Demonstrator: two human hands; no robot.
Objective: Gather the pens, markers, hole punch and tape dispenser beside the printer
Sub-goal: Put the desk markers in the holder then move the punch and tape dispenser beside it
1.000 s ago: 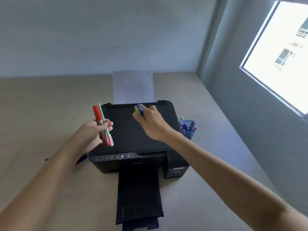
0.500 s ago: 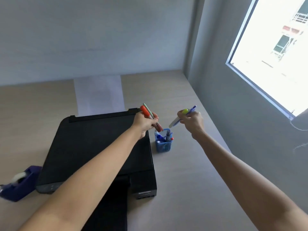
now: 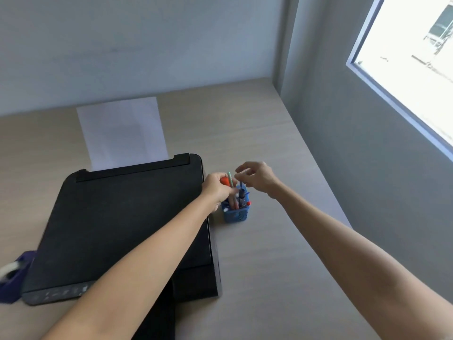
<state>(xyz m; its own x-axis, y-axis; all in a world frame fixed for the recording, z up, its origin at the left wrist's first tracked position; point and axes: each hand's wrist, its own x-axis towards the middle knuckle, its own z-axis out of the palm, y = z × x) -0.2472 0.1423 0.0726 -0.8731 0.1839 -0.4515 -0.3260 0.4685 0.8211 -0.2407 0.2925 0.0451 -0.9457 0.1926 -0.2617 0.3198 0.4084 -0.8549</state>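
Black and broad, the printer fills the middle of the scene, and everything else is best placed against it. Half a second ago the right hand carried a yellow-capped marker and a blue pen over to the printer's right side; now that hand is empty, fingers spread loosely above the blue pen holder that stands just beside the printer's right edge, so those two have evidently dropped into it. The left hand has come across the printer's lid and grips an orange marker and a pale green pen, their lower ends already down among the pens in the holder; I judge they are about to be let go. The purple tape dispenser sits at the printer's front left corner, untouched; no hole punch is in view. Behind the printer, white paper stands in the rear feed. A pale wood-grain desk carries it all, set into a grey-walled corner, with a bright window on the wall right of the printer.
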